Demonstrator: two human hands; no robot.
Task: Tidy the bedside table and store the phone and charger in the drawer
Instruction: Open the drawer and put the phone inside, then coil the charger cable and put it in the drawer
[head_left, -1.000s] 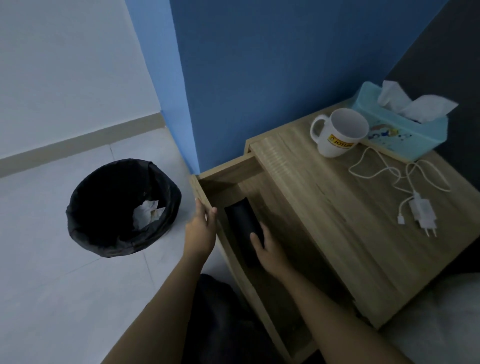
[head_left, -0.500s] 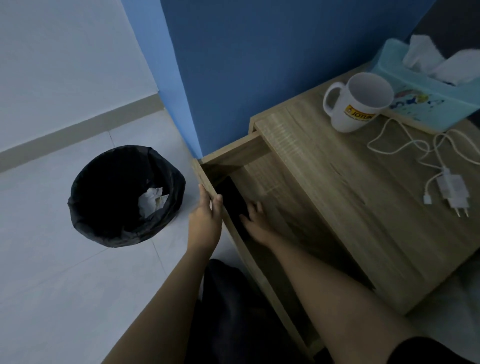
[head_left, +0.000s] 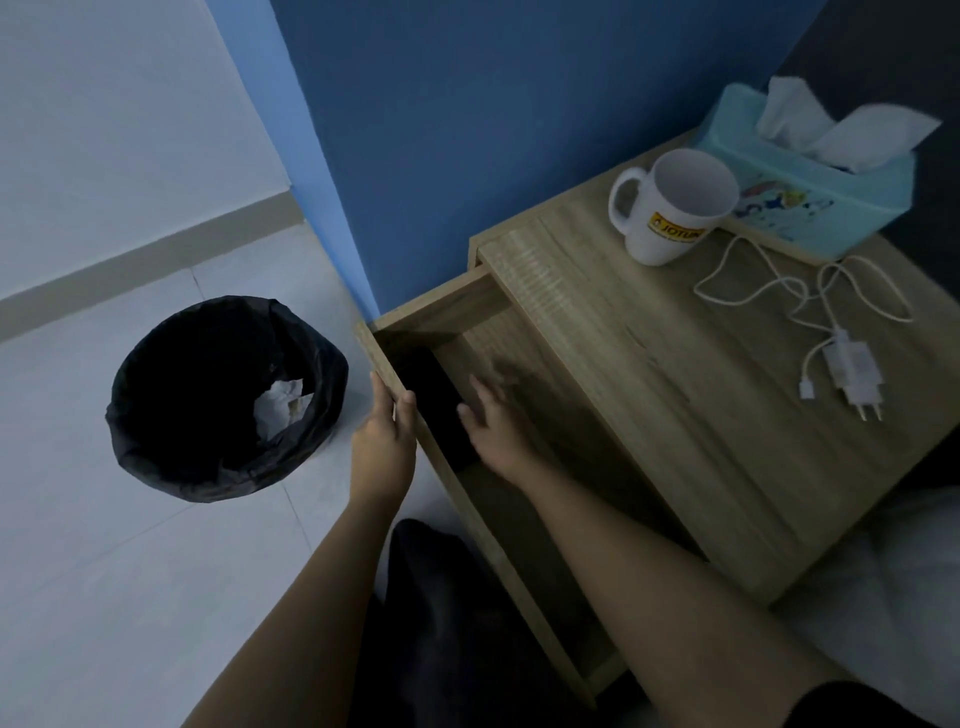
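The wooden bedside table (head_left: 649, 374) has its drawer (head_left: 387, 358) pulled out. A black phone (head_left: 434, 395) lies flat in the drawer against its front panel. My left hand (head_left: 382, 441) grips the top edge of the drawer front. Above the drawer, just right of the phone, my right hand (head_left: 498, 426) hovers with spread fingers and holds nothing; it is blurred. A white charger (head_left: 854, 371) with its looped cable (head_left: 779, 291) rests on the tabletop at the right.
A white mug (head_left: 670, 208) and a light blue tissue box (head_left: 800, 176) stand at the back of the tabletop. A black-lined bin (head_left: 223, 400) with crumpled paper sits on the floor to the left. A blue wall (head_left: 467, 130) runs behind the table.
My right hand has let go of the phone, which now lies against the drawer front, and has lifted up to the right. My left hand stays on the drawer front.
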